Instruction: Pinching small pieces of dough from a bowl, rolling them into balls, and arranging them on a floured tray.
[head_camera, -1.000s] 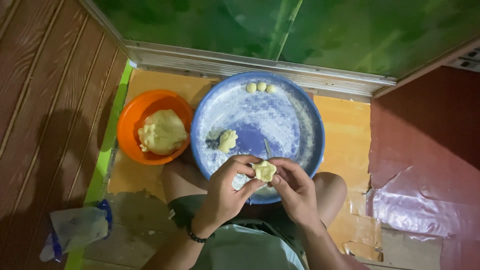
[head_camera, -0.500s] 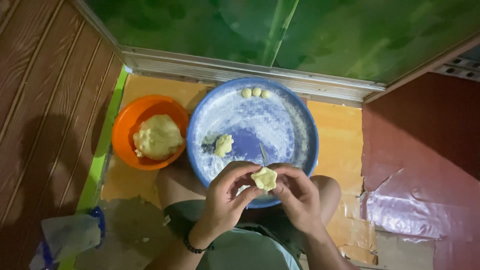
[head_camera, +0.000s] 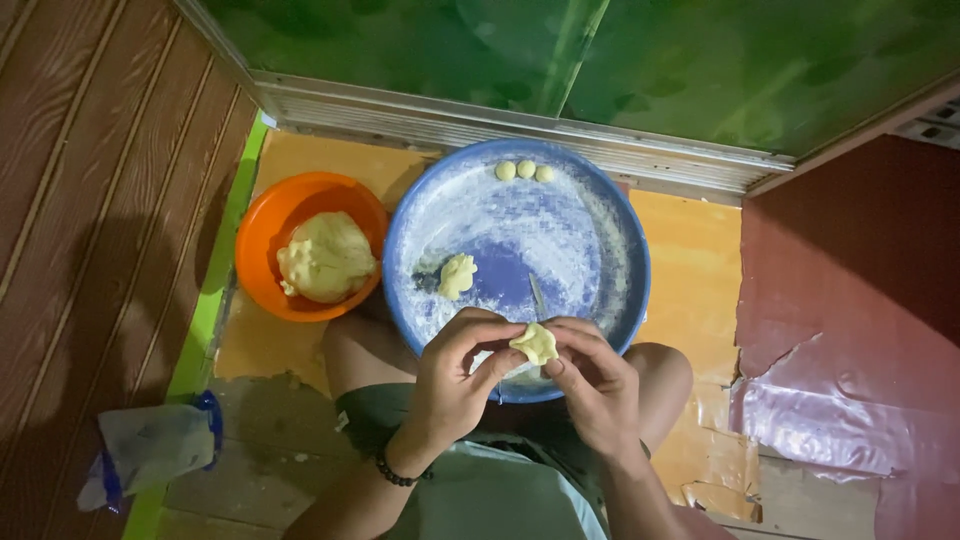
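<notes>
While both hands meet at the near rim of the blue tray (head_camera: 620, 250), I see one small flattened dough piece (head_camera: 535, 343) pinched between them: the left hand (head_camera: 455, 385) cups it from the left, the right hand (head_camera: 592, 385) from the right, fingertips closed on its edges, probably so it keeps its shape over the floured surface. One rough dough lump (head_camera: 457, 275) lies left of the tray's middle. Three small dough balls (head_camera: 524, 170) sit in a row at the far rim, likely parked clear of the working spot. One orange bowl (head_camera: 262, 232) to the left holds one large dough mass (head_camera: 326, 257). A bag (head_camera: 150, 447) lies near left.
</notes>
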